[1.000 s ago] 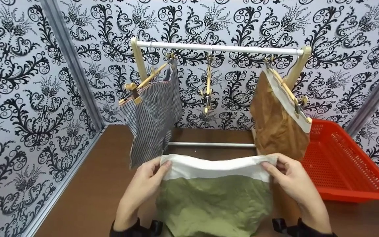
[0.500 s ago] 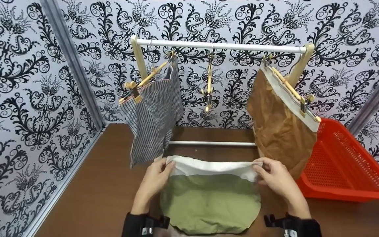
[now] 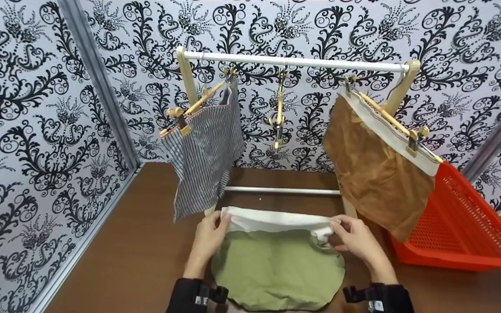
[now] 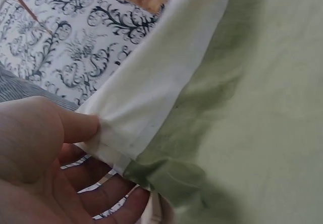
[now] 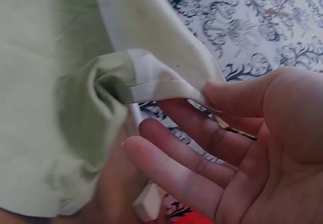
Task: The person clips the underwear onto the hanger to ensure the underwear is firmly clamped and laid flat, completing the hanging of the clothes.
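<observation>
A green skirt-like cloth [image 3: 276,265] with a white waistband [image 3: 272,221] is spread between both hands, its lower part lying over the brown table. My left hand [image 3: 209,234] pinches the band's left corner between thumb and fingers; the left wrist view shows the thumb [image 4: 81,125] on top of the white edge. At the other end, my right hand [image 3: 355,237] pinches the right corner. In the right wrist view the remaining fingers [image 5: 176,168] spread loosely beneath it, and the green side edge [image 5: 108,88] folds over near that corner.
Behind the cloth stands a rack with a white rail [image 3: 298,62]. A striped garment [image 3: 209,152] hangs at left, a bare clip hanger [image 3: 279,111] in the middle, and a brown garment [image 3: 376,169] at right. A red basket [image 3: 463,256] sits right on the table [image 3: 115,243].
The cloth has been lowered onto the table. My right hand has moved inward, leaving the band less taut and its right corner folded. The brown garment has swung toward the right front.
</observation>
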`<state>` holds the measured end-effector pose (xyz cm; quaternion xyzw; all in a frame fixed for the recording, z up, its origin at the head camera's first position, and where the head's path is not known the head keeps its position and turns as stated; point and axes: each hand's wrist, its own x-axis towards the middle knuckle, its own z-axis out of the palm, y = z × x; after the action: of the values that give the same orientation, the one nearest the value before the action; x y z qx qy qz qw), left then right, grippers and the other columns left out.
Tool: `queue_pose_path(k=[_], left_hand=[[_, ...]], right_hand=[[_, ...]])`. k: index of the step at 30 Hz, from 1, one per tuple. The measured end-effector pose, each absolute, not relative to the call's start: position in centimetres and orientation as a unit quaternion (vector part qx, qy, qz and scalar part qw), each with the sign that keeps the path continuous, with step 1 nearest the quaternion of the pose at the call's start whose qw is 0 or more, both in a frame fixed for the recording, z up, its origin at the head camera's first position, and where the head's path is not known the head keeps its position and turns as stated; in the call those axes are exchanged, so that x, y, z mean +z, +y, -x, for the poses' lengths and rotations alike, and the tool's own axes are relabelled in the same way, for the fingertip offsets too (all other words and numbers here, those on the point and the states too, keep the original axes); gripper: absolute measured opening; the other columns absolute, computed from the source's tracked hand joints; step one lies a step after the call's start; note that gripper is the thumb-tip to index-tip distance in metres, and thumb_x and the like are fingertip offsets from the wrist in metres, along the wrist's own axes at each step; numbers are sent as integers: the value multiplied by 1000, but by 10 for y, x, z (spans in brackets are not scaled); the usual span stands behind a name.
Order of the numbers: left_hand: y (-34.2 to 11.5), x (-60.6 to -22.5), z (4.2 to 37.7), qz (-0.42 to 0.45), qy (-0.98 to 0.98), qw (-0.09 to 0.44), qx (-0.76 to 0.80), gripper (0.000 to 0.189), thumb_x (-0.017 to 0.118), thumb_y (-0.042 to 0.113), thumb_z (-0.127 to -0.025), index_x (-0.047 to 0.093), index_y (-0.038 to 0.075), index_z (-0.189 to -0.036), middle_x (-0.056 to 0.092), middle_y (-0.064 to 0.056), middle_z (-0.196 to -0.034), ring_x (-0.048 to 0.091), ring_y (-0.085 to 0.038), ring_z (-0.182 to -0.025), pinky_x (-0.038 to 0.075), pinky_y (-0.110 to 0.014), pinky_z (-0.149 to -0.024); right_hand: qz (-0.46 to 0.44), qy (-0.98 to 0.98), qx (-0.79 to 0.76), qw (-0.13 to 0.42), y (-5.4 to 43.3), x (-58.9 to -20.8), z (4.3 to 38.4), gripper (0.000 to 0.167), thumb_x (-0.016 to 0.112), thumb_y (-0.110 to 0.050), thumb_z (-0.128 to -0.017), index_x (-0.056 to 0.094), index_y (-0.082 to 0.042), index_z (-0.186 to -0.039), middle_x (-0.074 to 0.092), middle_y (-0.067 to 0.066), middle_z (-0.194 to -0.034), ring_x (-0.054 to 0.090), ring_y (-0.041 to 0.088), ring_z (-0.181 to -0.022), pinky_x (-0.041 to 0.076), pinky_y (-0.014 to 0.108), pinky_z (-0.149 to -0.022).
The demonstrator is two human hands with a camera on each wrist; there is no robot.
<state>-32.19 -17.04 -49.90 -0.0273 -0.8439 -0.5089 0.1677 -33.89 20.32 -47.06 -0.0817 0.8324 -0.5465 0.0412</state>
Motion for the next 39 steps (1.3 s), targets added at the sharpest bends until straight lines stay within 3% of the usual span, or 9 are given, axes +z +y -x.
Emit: queue_pose_path(k=[5, 19, 22, 25, 27, 30, 34, 37, 39], left_hand=[[-171, -508, 324, 4, -854, 181, -487, 15, 61, 18, -102, 69, 8, -96, 59, 2, -76, 53, -16, -72, 46, -37, -69], [-169, -515, 324, 5, -852, 187, -489, 21, 58, 18, -104, 71, 4, -111, 68, -5, -88, 62, -22, -84, 51, -46, -80], [-168, -515, 325, 6, -845, 197, -497, 27, 56, 18, -105, 69, 2, -122, 72, -12, -107, 67, -31, -100, 51, -51, -90], [-166, -513, 324, 8, -842, 209, -497, 33, 58, 16, -104, 64, -1, -132, 66, -18, -129, 59, -37, -122, 45, -54, -102], [-163, -510, 322, 10, -843, 212, -494, 37, 61, 14, -102, 61, -2, -135, 63, -20, -134, 56, -38, -126, 43, -54, -105], [-158, -504, 320, 24, -852, 223, -473, 39, 66, 11, -98, 61, -2, -134, 62, -21, -133, 57, -39, -123, 43, -54, -104], [-149, -499, 317, 81, -876, 236, -412, 33, 70, 8, -93, 65, -2, -125, 66, -20, -116, 63, -39, -107, 49, -55, -93], [-143, -498, 313, 112, -906, 203, -354, 37, 72, 9, -91, 64, -4, -124, 65, -22, -115, 62, -42, -107, 50, -56, -91], [-139, -499, 309, 116, -928, 145, -322, 47, 76, 14, -89, 62, -4, -129, 62, -26, -121, 58, -45, -114, 49, -58, -94]], right_hand=[[55, 817, -570, 67, 203, -484, 345, 27, 56, -13, -106, 60, 7, -124, 66, 16, -109, 67, 27, -90, 61, 43, -71], [15, 806, -588, 67, 198, -490, 348, 32, 55, -14, -106, 55, 6, -130, 65, 15, -101, 68, 25, -72, 60, 38, -60], [18, 811, -582, 51, 198, -490, 348, 35, 55, -12, -106, 52, 6, -135, 66, 18, -106, 68, 26, -76, 60, 39, -61], [29, 824, -564, 34, 198, -488, 346, 36, 56, -11, -105, 52, 4, -137, 67, 23, -114, 69, 30, -83, 61, 42, -65], [42, 841, -540, 22, 198, -484, 345, 35, 57, -12, -104, 54, 3, -136, 67, 24, -117, 69, 32, -89, 61, 43, -69], [86, 872, -482, -11, 197, -479, 343, 33, 61, -12, -103, 59, 2, -133, 68, 21, -120, 69, 32, -98, 59, 46, -78], [174, 895, -406, -63, 192, -476, 343, 29, 67, -11, -99, 67, 1, -125, 71, 14, -119, 67, 31, -109, 52, 50, -94], [250, 892, -372, -61, 187, -478, 344, 32, 69, -12, -97, 67, 2, -126, 68, 17, -125, 63, 36, -117, 46, 55, -101], [297, 887, -352, -30, 184, -482, 344, 38, 67, -14, -98, 63, 6, -131, 62, 24, -133, 57, 41, -124, 42, 59, -103]])
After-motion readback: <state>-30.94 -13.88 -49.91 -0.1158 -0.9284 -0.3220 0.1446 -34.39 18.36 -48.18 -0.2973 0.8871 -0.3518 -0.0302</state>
